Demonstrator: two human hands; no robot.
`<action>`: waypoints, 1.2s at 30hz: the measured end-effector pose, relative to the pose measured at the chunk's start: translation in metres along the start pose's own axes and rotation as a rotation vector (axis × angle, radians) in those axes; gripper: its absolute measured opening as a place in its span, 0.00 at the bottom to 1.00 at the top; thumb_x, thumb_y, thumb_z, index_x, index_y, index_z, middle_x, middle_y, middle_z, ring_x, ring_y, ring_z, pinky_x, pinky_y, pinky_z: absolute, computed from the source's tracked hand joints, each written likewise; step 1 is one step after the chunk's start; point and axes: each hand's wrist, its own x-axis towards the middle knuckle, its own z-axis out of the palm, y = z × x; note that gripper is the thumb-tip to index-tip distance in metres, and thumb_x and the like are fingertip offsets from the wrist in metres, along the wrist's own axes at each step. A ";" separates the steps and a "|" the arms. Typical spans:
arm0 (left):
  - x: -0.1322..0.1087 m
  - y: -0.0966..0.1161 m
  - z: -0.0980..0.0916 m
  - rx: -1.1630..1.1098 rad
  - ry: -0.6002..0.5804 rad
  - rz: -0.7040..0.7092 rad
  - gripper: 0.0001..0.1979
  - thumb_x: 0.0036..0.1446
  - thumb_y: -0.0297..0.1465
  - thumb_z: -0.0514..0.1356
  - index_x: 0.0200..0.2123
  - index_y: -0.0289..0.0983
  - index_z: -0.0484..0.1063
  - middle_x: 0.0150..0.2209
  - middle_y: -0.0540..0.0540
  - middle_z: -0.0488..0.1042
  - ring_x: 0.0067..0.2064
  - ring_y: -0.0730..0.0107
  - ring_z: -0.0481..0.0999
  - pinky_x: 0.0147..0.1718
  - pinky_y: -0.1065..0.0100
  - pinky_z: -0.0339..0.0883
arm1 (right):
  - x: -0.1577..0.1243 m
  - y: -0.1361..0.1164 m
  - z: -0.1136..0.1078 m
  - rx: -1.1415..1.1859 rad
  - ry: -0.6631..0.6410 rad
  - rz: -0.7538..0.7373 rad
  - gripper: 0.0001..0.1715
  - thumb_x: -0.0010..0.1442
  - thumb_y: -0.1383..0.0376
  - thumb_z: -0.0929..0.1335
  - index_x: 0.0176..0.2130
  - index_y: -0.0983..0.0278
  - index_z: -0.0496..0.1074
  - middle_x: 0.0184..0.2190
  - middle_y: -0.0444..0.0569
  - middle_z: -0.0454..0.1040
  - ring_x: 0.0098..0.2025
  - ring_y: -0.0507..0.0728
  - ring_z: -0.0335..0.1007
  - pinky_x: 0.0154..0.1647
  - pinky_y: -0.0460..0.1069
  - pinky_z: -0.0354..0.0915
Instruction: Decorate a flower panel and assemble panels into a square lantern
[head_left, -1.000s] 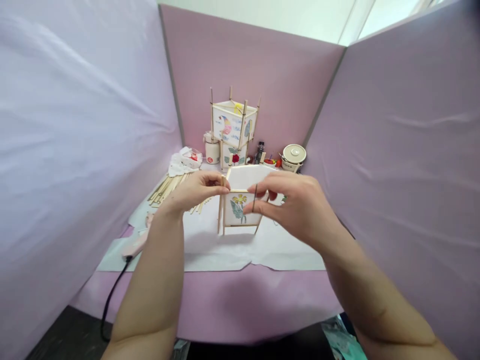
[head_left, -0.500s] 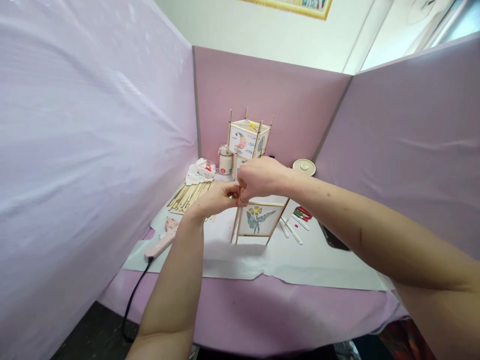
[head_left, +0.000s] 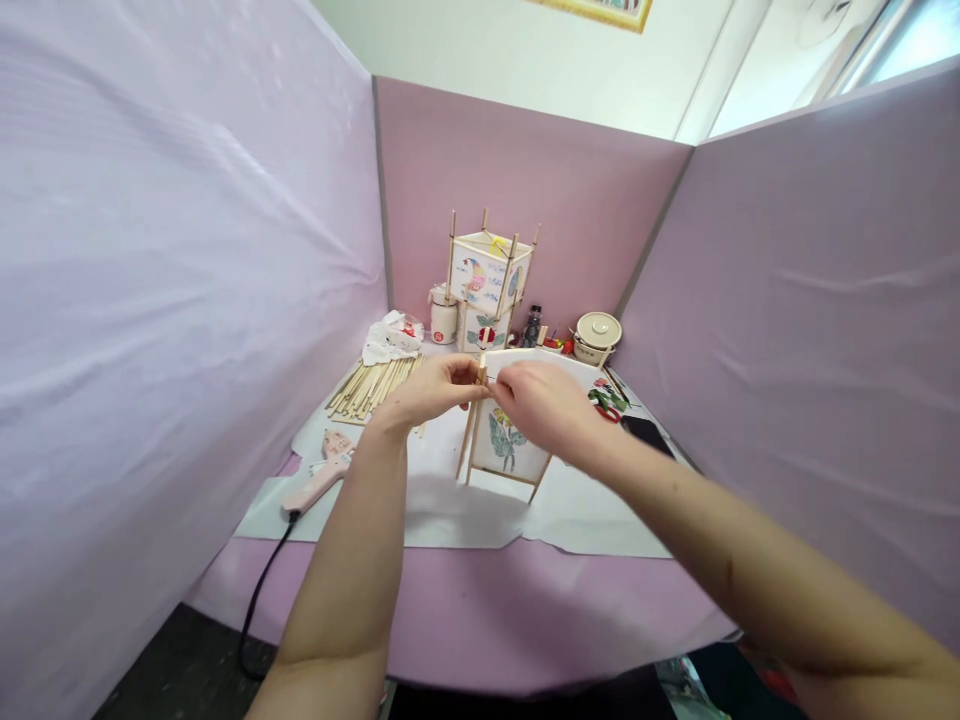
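Note:
A lantern-like frame of wooden sticks with white paper panels [head_left: 510, 445] stands upright on the white sheet, its front panel showing a yellow flower with green leaves. My left hand [head_left: 429, 392] pinches the top of its near left corner stick [head_left: 481, 370] between thumb and fingers. Just right of that corner, my right hand [head_left: 546, 402] is closed in a pinch on a thin dark strand running to the stick; whether it is string or an elastic band is unclear. The right hand covers part of the front panel.
A taller decorated stick-and-paper lantern [head_left: 480, 275] stands behind. Loose wooden sticks [head_left: 371, 390] and a pink glue gun [head_left: 319, 485] with a black cord lie left. At right are a lidded pot [head_left: 598, 330], red-handled scissors [head_left: 609, 412] and a phone [head_left: 646, 433]. Fabric-covered walls enclose three sides.
My right hand has turned and drawn down and right, from over the corner to beside it, uncovering the corner stick's top. The left hand keeps its pinch there. The view has shifted slightly.

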 end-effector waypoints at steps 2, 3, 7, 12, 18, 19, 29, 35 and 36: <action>0.002 -0.002 0.002 -0.026 -0.008 0.010 0.09 0.50 0.35 0.62 0.27 0.35 0.69 0.26 0.51 0.67 0.28 0.75 0.65 0.26 0.72 0.59 | -0.020 -0.005 0.023 0.093 0.228 -0.043 0.15 0.66 0.66 0.59 0.36 0.65 0.73 0.37 0.56 0.73 0.40 0.60 0.69 0.40 0.52 0.65; 0.003 -0.003 0.003 -0.047 -0.012 0.018 0.09 0.50 0.35 0.62 0.27 0.35 0.69 0.26 0.51 0.67 0.28 0.76 0.65 0.26 0.72 0.59 | -0.028 -0.007 0.035 0.165 0.320 -0.066 0.13 0.66 0.68 0.59 0.39 0.65 0.72 0.42 0.57 0.71 0.44 0.60 0.68 0.44 0.53 0.66; 0.006 -0.007 0.005 -0.103 -0.036 0.036 0.12 0.52 0.37 0.63 0.36 0.36 0.72 0.28 0.51 0.69 0.30 0.75 0.67 0.27 0.72 0.60 | -0.039 -0.010 0.076 0.437 0.558 -0.117 0.13 0.64 0.71 0.60 0.46 0.64 0.69 0.52 0.58 0.67 0.55 0.61 0.64 0.55 0.56 0.64; 0.004 -0.008 0.002 -0.184 -0.128 0.045 0.09 0.52 0.35 0.63 0.30 0.35 0.72 0.34 0.48 0.72 0.36 0.72 0.69 0.35 0.70 0.64 | -0.033 -0.009 0.089 0.485 0.597 -0.077 0.14 0.64 0.71 0.61 0.48 0.62 0.68 0.52 0.56 0.68 0.55 0.60 0.63 0.56 0.58 0.63; -0.002 -0.006 -0.003 -0.219 -0.161 -0.015 0.10 0.53 0.33 0.62 0.39 0.37 0.73 0.36 0.48 0.71 0.38 0.72 0.70 0.38 0.69 0.66 | -0.033 -0.014 0.079 0.323 0.500 -0.075 0.14 0.64 0.71 0.61 0.47 0.65 0.71 0.53 0.57 0.67 0.49 0.61 0.63 0.53 0.57 0.64; -0.002 -0.006 -0.003 -0.216 -0.151 -0.025 0.10 0.55 0.34 0.61 0.40 0.37 0.73 0.36 0.48 0.71 0.38 0.72 0.70 0.37 0.70 0.67 | -0.032 -0.014 0.079 0.288 0.486 -0.074 0.14 0.64 0.71 0.61 0.47 0.65 0.71 0.54 0.57 0.66 0.48 0.62 0.63 0.52 0.57 0.65; 0.003 -0.007 -0.002 -0.072 -0.013 0.004 0.11 0.55 0.38 0.60 0.33 0.36 0.75 0.31 0.49 0.72 0.30 0.75 0.68 0.31 0.72 0.65 | -0.052 -0.011 0.102 0.660 0.527 -0.240 0.08 0.62 0.70 0.64 0.41 0.63 0.71 0.49 0.57 0.68 0.48 0.60 0.65 0.49 0.57 0.65; 0.005 -0.009 0.001 -0.044 -0.043 0.031 0.09 0.55 0.36 0.60 0.32 0.36 0.74 0.30 0.50 0.72 0.31 0.74 0.68 0.32 0.71 0.65 | -0.040 -0.006 0.081 1.971 0.362 0.280 0.04 0.56 0.64 0.67 0.34 0.62 0.71 0.26 0.43 0.65 0.26 0.50 0.58 0.24 0.44 0.58; 0.005 -0.009 0.002 -0.042 -0.052 0.045 0.09 0.55 0.36 0.59 0.32 0.36 0.74 0.30 0.50 0.71 0.31 0.74 0.68 0.32 0.70 0.64 | -0.035 -0.005 0.076 2.149 0.301 0.360 0.07 0.54 0.64 0.68 0.36 0.62 0.72 0.25 0.41 0.64 0.23 0.49 0.55 0.21 0.43 0.55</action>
